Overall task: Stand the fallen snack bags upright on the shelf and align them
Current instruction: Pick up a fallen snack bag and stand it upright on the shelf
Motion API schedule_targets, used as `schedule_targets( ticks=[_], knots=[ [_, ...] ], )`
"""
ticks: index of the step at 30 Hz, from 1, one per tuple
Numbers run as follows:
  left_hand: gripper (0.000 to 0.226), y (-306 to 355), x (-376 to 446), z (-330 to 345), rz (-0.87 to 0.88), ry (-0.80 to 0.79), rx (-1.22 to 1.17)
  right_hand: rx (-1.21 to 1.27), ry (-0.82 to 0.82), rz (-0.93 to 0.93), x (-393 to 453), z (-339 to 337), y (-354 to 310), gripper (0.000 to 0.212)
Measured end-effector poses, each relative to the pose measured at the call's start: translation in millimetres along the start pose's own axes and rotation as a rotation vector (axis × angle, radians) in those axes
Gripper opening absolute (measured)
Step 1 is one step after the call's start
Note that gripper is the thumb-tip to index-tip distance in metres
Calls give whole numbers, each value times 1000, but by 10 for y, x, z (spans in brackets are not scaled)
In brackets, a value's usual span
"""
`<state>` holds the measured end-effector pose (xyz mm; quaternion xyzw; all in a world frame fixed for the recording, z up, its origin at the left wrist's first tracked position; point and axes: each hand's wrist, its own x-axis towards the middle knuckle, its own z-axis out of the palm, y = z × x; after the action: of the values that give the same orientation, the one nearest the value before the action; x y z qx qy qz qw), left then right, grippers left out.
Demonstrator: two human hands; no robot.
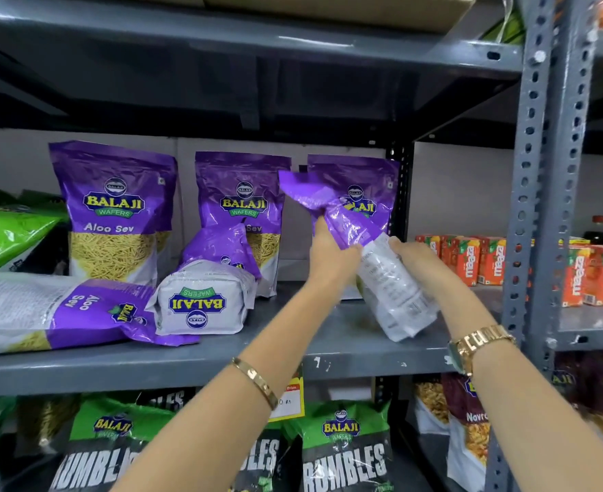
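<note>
- Two hands grip one purple bag [381, 257], tilted above the shelf [221, 360] at its right end: left hand [332, 259] clenched on its crumpled middle, right hand [417, 257] on the white lower part, fingers mostly hidden behind it.
- Two fallen bags lie left: a long one [55, 314], cut off at the edge, and a bottom-out one [204, 300].
- Three upright bags [115, 211] behind, partly covered.
</note>
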<state>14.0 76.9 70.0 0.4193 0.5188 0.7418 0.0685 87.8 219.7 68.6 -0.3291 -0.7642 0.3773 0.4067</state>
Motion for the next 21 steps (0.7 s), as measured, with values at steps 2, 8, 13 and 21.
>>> schedule_targets(
  ticks=[2,8,13,21],
  knots=[
    [51,17,148,-94,37,-90,68,7,111,-32,-15,110,31,41],
    [59,12,489,-225,129,-312,275,112,249,99,-100,482,213,60],
    [37,-222,555,-333,72,-183,204,41,205,72,-121,475,269,66],
    [80,-733,134,-353,-271,-378,224,296,9,28,-73,357,371,67]
  ],
)
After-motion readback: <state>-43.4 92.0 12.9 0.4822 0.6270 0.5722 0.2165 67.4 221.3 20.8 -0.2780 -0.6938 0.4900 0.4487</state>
